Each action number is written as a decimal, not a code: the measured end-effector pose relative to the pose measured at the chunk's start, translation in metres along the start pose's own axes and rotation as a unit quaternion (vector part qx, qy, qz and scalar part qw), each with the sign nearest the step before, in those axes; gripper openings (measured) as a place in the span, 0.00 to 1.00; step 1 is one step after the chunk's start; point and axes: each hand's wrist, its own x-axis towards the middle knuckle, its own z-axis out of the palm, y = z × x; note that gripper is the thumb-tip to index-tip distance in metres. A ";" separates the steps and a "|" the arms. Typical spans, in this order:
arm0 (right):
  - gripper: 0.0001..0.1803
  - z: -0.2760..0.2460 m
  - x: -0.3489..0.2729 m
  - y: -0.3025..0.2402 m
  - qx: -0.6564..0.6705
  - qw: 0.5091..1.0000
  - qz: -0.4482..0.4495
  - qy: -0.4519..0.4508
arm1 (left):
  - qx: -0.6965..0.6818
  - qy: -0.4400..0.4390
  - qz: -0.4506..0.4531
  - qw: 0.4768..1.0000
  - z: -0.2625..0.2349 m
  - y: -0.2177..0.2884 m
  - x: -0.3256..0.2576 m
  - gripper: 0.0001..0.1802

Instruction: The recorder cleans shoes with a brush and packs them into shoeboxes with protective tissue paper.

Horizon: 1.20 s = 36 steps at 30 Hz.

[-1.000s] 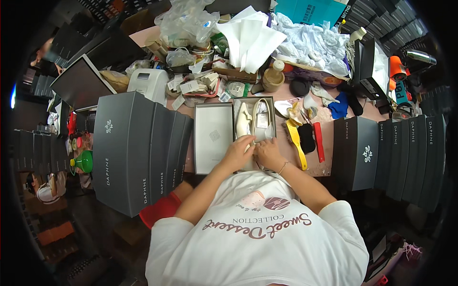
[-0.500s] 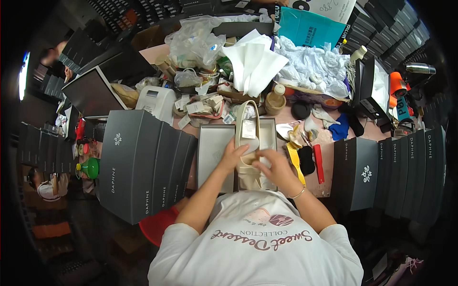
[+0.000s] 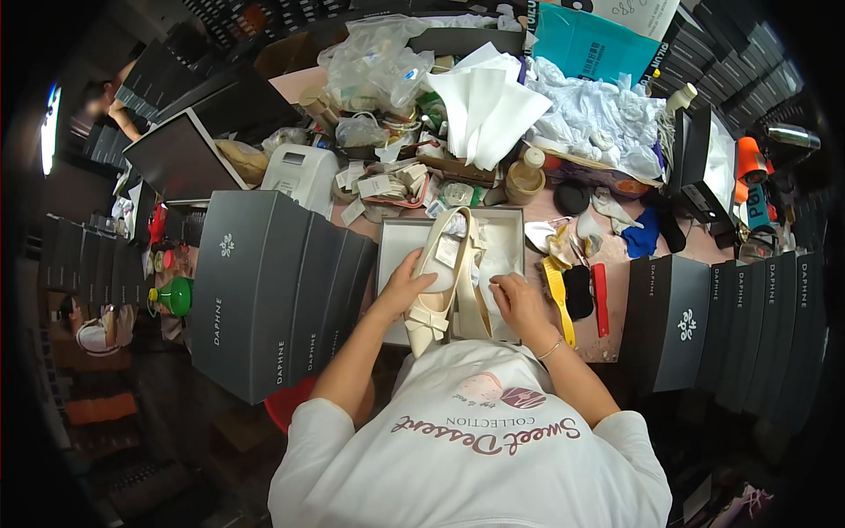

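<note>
My left hand (image 3: 406, 286) grips a cream flat shoe (image 3: 429, 321) with a bow on its toe, thumb across the inside. A paper tag lies inside near its heel. The shoe is tilted over the open grey shoebox (image 3: 388, 238), toe toward me. Beside it, a second cream shoe (image 3: 473, 304) is in the box, partly hidden by the first. Over the box's right side, my right hand (image 3: 525, 310) has its fingers bent at the white tissue paper (image 3: 501, 257); what lies between the fingertips is unclear.
Dark shoeboxes (image 3: 251, 290) stand at left, with more shoeboxes (image 3: 664, 326) at right. A yellow brush (image 3: 558, 299), black pad (image 3: 577, 292) and red-handled tool (image 3: 601, 299) lie right of the box. Beyond are a jar (image 3: 525, 179), white papers (image 3: 488, 106) and a label printer (image 3: 301, 179).
The left-hand shoe has moved left and toward me, its bow toe now visible. My right hand has shifted right, off the middle of the box, uncovering the second shoe.
</note>
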 end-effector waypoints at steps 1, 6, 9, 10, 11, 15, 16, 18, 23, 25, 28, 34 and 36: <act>0.15 -0.004 0.006 -0.014 0.006 1.000 0.022 -0.012 | 0.075 0.027 0.045 0.996 -0.001 -0.005 0.003 0.37; 0.19 0.012 0.056 -0.029 -0.128 0.991 -0.003 -0.026 | 0.255 0.022 0.109 0.961 0.032 0.006 -0.015 0.41; 0.14 0.022 0.060 -0.014 -0.169 0.985 -0.006 -0.036 | 0.250 0.045 0.110 0.961 0.040 -0.008 -0.014 0.41; 0.13 0.029 0.058 -0.008 -0.179 0.983 0.001 -0.048 | 0.240 0.042 0.095 0.965 0.041 -0.011 -0.014 0.41; 0.12 0.036 0.057 -0.001 -0.191 0.981 -0.002 -0.039 | 0.230 0.040 0.079 0.969 0.042 -0.014 -0.013 0.41; 0.07 0.041 0.049 0.008 -0.183 0.981 -0.057 -0.007 | 0.152 0.021 0.065 0.986 0.036 -0.024 -0.012 0.36; 0.06 0.031 0.050 0.003 -0.171 0.982 -0.083 0.002 | 0.106 0.033 0.053 0.992 0.032 -0.026 -0.012 0.35; 0.05 0.003 0.036 -0.026 -0.134 0.989 -0.068 0.015 | 0.003 0.063 0.033 0.997 0.024 -0.031 -0.012 0.34; 0.05 -0.015 0.006 0.015 -0.125 0.992 -0.003 0.021 | -0.020 -0.009 -0.001 1.000 0.005 -0.011 -0.020 0.32; 0.05 -0.020 0.006 -0.003 -0.079 0.996 -0.035 0.023 | 0.008 0.003 -0.014 1.000 -0.002 -0.009 -0.017 0.31; 0.06 -0.045 0.004 -0.038 0.000 0.997 -0.059 -0.049 | -0.020 0.017 -0.028 0.999 -0.007 -0.012 -0.013 0.30; 0.10 -0.046 -0.011 -0.013 -0.116 0.987 0.014 -0.107 | -0.118 0.024 -0.004 0.993 -0.008 -0.016 -0.012 0.28; 0.16 -0.035 -0.014 0.011 -0.162 0.977 0.050 -0.130 | -0.088 0.025 0.006 0.996 -0.013 -0.011 -0.012 0.28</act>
